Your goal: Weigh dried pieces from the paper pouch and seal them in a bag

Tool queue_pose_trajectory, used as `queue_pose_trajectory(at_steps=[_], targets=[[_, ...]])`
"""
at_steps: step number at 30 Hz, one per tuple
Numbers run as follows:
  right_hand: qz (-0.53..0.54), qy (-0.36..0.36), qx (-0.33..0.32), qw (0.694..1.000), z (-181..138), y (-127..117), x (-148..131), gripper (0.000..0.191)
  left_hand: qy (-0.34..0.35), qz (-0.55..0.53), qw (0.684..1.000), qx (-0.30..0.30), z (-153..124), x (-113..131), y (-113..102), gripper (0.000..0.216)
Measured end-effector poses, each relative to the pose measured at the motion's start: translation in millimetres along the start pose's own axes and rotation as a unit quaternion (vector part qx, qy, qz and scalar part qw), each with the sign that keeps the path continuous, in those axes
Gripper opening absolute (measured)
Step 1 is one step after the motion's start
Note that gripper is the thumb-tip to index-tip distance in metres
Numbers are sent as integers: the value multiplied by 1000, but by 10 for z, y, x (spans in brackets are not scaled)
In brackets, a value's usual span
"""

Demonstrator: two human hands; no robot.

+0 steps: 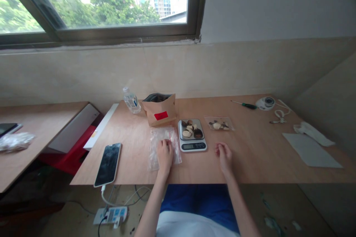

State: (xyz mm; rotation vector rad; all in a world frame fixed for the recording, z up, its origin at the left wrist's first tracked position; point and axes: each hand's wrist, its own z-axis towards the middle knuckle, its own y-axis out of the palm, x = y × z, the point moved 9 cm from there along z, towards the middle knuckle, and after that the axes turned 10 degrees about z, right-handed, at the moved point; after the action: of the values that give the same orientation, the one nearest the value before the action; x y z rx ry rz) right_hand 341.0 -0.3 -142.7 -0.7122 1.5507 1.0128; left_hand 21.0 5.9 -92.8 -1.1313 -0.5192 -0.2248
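My left hand (164, 154) lies on a stack of clear zip bags (162, 144) on the wooden table (250, 163), fingers curled down onto the plastic. My right hand (224, 154) rests on the bare tabletop to the right of a small digital kitchen scale (192, 145), fingers loosely curled with nothing visible in them. Several brown and pale nuts (191, 129) sit on the scale's steel platform. A filled clear bag of the same nuts (219, 123) lies right of the scale. An open brown paper pouch with a red label (160, 109) stands behind the bags.
A phone (108, 163) on a cable lies at the table's front left, a water bottle (131, 100) at the back left. A screwdriver (245, 105), a small round device (265, 103) with white cable and white paper sheets (311, 149) occupy the right side. A power strip (111, 215) is on the floor.
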Motion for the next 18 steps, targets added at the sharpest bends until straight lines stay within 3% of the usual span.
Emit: queue_pose_trajectory(at_steps=[12,18], targets=[[-77,-29,-29,996,-64,130,-137,35,11,24,1000,-5,3,29,-18,14],[-81,-25,-37,996,-70,149,-128,35,29,14,998,-50,-89,102,-49,22]])
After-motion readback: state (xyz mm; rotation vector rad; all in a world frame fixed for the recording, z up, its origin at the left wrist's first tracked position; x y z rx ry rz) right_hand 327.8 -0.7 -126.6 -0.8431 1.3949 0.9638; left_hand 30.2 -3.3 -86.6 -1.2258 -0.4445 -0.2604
